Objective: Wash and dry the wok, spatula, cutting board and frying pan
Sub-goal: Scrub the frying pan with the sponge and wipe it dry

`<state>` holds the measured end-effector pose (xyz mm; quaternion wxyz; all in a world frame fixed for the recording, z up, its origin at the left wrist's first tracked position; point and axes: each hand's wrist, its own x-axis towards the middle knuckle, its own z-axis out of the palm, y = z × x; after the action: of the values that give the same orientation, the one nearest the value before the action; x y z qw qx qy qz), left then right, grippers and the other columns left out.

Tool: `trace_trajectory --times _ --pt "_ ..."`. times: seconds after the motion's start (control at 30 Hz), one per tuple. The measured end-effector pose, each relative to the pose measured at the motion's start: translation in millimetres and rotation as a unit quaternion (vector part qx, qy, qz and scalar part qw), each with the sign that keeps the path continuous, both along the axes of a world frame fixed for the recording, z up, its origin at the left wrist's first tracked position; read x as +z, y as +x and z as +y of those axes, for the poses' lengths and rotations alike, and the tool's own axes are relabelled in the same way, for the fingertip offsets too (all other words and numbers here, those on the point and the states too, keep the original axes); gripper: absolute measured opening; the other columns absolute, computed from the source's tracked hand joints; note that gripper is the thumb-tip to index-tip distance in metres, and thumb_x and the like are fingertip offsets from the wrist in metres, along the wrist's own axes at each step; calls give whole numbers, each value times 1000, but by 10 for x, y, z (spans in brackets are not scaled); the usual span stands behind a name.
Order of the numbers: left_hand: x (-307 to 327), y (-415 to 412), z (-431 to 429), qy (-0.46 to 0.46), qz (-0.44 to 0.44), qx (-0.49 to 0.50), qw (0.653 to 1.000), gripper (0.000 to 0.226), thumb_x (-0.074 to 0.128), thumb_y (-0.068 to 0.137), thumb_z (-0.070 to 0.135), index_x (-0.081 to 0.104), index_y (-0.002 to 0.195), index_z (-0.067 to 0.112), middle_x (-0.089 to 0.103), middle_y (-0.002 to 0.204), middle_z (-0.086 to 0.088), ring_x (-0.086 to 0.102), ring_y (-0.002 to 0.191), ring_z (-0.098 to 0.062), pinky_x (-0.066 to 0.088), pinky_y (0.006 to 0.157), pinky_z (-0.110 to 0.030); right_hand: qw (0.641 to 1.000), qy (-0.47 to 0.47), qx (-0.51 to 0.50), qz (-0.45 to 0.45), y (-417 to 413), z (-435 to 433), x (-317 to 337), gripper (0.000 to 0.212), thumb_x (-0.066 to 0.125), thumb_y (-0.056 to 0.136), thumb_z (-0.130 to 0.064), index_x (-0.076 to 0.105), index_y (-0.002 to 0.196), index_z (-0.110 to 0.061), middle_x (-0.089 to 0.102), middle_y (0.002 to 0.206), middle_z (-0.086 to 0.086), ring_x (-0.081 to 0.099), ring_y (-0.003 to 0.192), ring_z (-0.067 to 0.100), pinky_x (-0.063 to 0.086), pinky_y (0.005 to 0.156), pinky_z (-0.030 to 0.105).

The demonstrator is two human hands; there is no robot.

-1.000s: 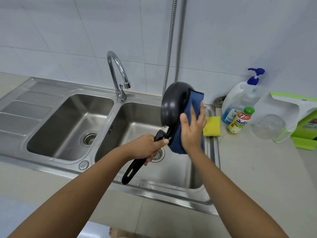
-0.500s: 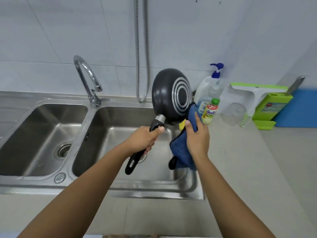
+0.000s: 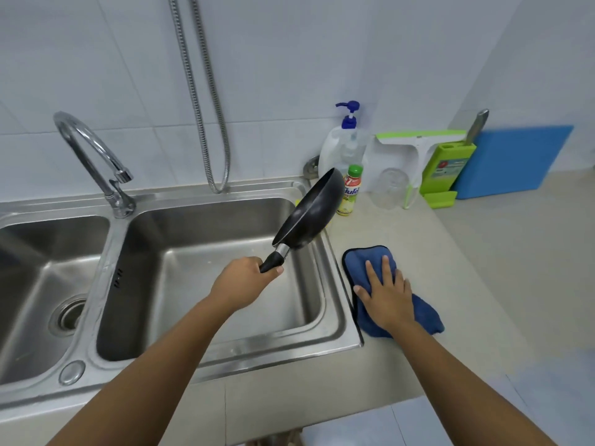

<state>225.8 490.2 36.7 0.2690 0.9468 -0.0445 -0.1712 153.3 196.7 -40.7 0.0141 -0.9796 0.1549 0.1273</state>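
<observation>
pan over right basin, cloth flat on counter

faucet [image 3: 96, 162] arcs at far left. the sink [image 3: 257, 352] has its right basin open under the pan. left hand [image 3: 244, 278] has fingers curled tight round the black handle, with the frying pan [image 3: 309, 210] tilted up and right over the basin's right rim, near a small bottle [image 3: 352, 188]. right hand [image 3: 386, 294] lies flat, fingers spread, on the blue cloth [image 3: 357, 265], just beside the rim on the counter [image 3: 483, 268]. cutting board [image 3: 515, 162] stands against the wall far right.

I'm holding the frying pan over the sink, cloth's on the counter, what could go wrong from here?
The tilted frying pan looks close to the green-capped bottle; a swing by the left hand could topple it. The blue cloth under the right hand lies beside the sink edge and might slide in.
</observation>
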Motion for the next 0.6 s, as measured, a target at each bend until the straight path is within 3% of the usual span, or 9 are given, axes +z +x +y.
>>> trace_trajectory --times 0.07,0.17,0.27,0.37,0.43,0.53,0.6 --pt "-13 12 -4 4 -10 -1 1000 51 53 88 62 50 72 14 51 61 1 50 57 -17 34 54 -30 1000 9 3 6 -18 -10 -29 68 16 99 -59 -8 154 -28 -18 161 9 1 148 37 5 119 48" --pt "25 38 -38 -4 -12 -14 1000 44 56 88 59 47 70 20 51 62 2 51 59 -16 31 53 -30 994 101 -42 -8 27 7 60 64 18 101 -56 1 156 -27 -13 162 7 -2 149 32 1 119 46" --pt "77 26 -141 -24 -7 -33 999 40 58 89 53 45 69 20 51 62 2 50 60 -18 31 52 -30 952 240 -150 -114 32 134 233 61 26 103 -47 14 155 -19 4 163 7 7 149 25 9 121 42" --pt "87 -25 -278 -49 0 -61 997 35 59 91 47 44 72 20 54 66 1 52 61 -18 34 53 -29 814 431 -299 -247 -57 358 468 56 33 103 -44 31 151 -16 29 157 2 26 145 20 18 119 33" --pt "63 -67 -365 -49 -11 -79 996 29 57 92 41 46 77 19 56 71 -1 54 66 -20 34 53 -29 725 503 -358 -305 -105 489 620 57 35 100 -51 41 146 -18 46 147 3 42 136 22 30 116 39" --pt "25 -136 -520 -29 -48 -98 994 26 57 92 38 48 87 14 57 79 -3 56 75 -27 37 60 -31 629 570 -378 -370 -140 632 798 70 43 89 -64 30 150 -33 39 152 -5 39 138 17 28 117 43" --pt "28 -225 -655 -15 -66 -116 991 24 58 91 36 47 88 15 54 79 -1 52 74 -25 38 62 -31 584 600 -355 -415 -172 666 895 72 51 86 -62 21 149 -45 39 150 -14 42 135 13 33 115 40"
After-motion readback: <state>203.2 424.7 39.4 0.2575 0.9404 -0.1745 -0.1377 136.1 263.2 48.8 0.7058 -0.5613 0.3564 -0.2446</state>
